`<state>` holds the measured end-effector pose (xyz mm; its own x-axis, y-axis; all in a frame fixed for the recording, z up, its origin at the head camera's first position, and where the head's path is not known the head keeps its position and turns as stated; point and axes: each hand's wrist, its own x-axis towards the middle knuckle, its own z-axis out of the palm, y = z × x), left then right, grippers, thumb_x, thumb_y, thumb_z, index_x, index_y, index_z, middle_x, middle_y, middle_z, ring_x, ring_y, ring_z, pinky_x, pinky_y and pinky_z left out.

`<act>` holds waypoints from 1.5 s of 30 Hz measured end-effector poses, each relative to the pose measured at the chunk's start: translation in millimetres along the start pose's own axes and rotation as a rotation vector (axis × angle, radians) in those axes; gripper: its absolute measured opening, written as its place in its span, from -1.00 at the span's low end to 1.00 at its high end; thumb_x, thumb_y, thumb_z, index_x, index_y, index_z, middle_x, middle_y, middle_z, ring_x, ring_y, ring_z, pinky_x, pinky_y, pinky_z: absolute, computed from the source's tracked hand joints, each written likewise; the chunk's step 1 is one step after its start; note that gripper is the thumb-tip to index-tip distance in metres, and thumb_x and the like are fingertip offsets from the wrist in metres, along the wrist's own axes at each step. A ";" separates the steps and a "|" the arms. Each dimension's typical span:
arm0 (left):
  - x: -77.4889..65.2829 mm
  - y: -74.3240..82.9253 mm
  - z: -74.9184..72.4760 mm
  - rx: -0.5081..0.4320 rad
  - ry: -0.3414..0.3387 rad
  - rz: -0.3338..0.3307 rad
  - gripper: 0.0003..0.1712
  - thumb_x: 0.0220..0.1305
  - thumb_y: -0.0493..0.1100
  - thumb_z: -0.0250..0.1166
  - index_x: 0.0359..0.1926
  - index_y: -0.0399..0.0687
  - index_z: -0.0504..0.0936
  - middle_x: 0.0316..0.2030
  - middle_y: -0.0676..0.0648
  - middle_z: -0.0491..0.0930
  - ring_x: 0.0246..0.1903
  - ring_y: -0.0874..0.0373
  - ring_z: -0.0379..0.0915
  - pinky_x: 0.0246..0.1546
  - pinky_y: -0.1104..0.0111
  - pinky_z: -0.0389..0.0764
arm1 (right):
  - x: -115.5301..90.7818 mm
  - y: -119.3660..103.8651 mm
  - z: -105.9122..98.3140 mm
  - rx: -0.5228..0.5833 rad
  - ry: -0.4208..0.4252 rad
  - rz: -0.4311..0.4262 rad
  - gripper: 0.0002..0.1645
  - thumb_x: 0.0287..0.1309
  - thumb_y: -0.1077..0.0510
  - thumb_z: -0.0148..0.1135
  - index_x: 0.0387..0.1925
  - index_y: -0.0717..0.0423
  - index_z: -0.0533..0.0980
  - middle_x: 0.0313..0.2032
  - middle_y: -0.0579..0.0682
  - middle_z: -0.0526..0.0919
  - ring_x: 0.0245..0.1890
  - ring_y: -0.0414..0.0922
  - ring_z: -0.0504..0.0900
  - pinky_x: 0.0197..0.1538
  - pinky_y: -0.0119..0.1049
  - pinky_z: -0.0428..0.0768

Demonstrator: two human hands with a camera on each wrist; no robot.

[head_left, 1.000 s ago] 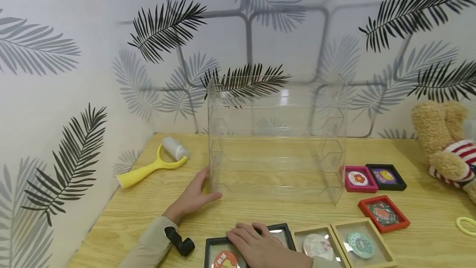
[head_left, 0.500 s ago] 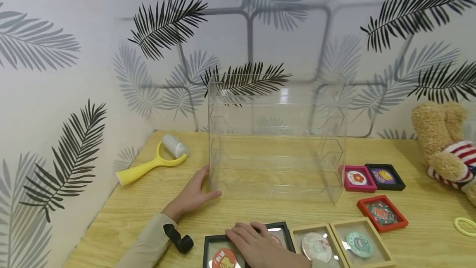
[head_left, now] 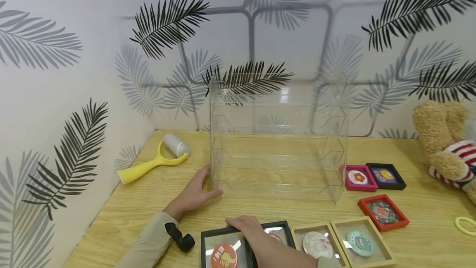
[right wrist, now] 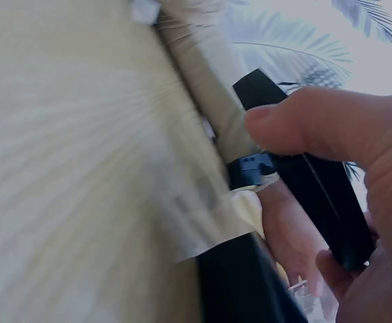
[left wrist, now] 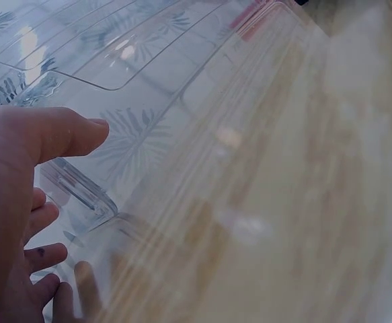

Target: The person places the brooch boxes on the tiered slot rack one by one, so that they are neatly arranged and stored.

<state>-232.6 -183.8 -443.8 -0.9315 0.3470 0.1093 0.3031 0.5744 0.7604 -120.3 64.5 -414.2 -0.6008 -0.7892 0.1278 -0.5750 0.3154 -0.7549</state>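
Observation:
My right hand (head_left: 256,237) pinches a black square display frame (head_left: 208,241) with an orange-red badge in it. In the right wrist view the thumb (right wrist: 276,128) lies on one side of the frame's dark edge (right wrist: 327,208), with fingers behind it. A second black frame (head_left: 284,230) lies under and beside that wrist. My left hand (head_left: 193,195) is at the lower left corner of a clear acrylic display rack (head_left: 277,158). Its thumb (left wrist: 68,132) extends in front of the corner and its fingers (left wrist: 44,254) spread along the side.
Two tan frames (head_left: 360,243) lie to the right of the black ones. Behind them are red (head_left: 384,212), pink (head_left: 359,178) and black (head_left: 386,176) small frames. A yellow slingshot-shaped handle (head_left: 148,169) with a grey cylinder (head_left: 175,145) sits left. A teddy bear (head_left: 446,148) leans at right.
My right hand's fingers have gone from lying flat over the black frames to gripping the left one, which has shifted slightly up and left. The left hand stays at the rack.

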 end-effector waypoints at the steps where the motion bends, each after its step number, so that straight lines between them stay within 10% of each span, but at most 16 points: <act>1: -0.3 0.2 -0.3 0.001 0.002 0.002 -0.01 0.15 -0.02 0.39 0.43 -0.32 0.08 0.36 -0.37 0.17 0.37 -0.26 0.07 0.34 -0.13 0.14 | -1.4 0.3 -2.9 0.054 0.005 -0.012 0.14 -0.08 -0.04 0.51 0.42 0.13 0.06 0.31 0.10 0.22 0.27 -0.14 0.23 0.25 -0.12 0.39; 8: 0.4 -1.6 0.7 0.002 0.012 0.009 -0.01 0.14 -0.02 0.39 0.43 -0.32 0.09 0.36 -0.36 0.18 0.37 -0.24 0.08 0.35 -0.09 0.14 | -11.3 -3.2 -18.7 0.434 0.022 -0.052 0.11 -0.05 0.08 0.51 0.41 -0.11 0.01 0.24 0.08 0.20 0.19 -0.14 0.41 0.16 -0.34 0.50; 16: 0.5 -1.1 1.0 -0.014 0.013 -0.016 -0.04 0.15 -0.05 0.36 0.44 -0.29 0.08 0.36 -0.36 0.17 0.39 -0.24 0.04 0.38 -0.10 0.09 | -3.7 7.6 -41.1 0.816 0.003 -0.156 0.17 -0.07 0.31 0.48 0.42 0.05 -0.08 0.11 0.16 0.33 0.04 -0.07 0.59 0.01 -0.21 0.64; 21: 1.0 -1.7 0.1 -0.024 0.001 -0.033 -0.04 0.13 -0.09 0.34 0.45 -0.28 0.07 0.34 -0.35 0.18 0.38 -0.22 0.05 0.38 -0.10 0.08 | 3.2 8.3 -58.7 0.835 0.031 -0.205 0.09 -0.03 0.35 0.44 0.38 0.07 -0.06 -0.18 -0.05 0.36 -0.26 -0.20 0.62 -0.16 -0.32 0.66; 32: -0.1 0.3 -0.6 0.002 0.009 -0.020 -0.02 0.12 -0.01 0.39 0.43 -0.27 0.11 0.34 -0.33 0.22 0.36 -0.22 0.12 0.34 -0.10 0.16 | 49.2 -17.3 -137.1 0.243 0.458 -0.002 -0.74 0.34 0.38 -0.02 0.02 0.39 0.28 -0.42 0.03 0.41 -0.49 -0.23 0.43 -0.43 -0.39 0.54; 39: -0.5 -0.2 -0.7 -0.008 0.004 -0.030 -0.03 0.13 -0.03 0.38 0.45 -0.23 0.10 0.36 -0.30 0.19 0.39 -0.19 0.07 0.36 -0.08 0.14 | 87.3 -37.9 -223.8 -0.152 0.710 -0.005 -0.68 0.45 0.18 -0.10 0.07 0.33 0.22 -0.30 0.19 0.49 -0.35 -0.03 0.49 -0.28 -0.31 0.48; 45: 0.4 -2.7 0.6 -0.002 0.027 0.014 -0.03 0.11 -0.04 0.40 0.42 -0.31 0.12 0.31 -0.34 0.25 0.34 -0.22 0.14 0.34 -0.09 0.17 | 106.5 -32.8 -258.9 -0.556 0.829 0.138 -0.61 0.46 -0.04 -0.12 0.06 0.19 0.26 -0.46 0.15 0.49 -0.53 0.09 0.43 -0.44 -0.20 0.27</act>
<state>-233.6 -184.8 -446.2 -0.9323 0.3348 0.1367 0.3155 0.5682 0.7600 -309.2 106.6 -209.3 -0.7566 -0.1784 0.6290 -0.5219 0.7444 -0.4166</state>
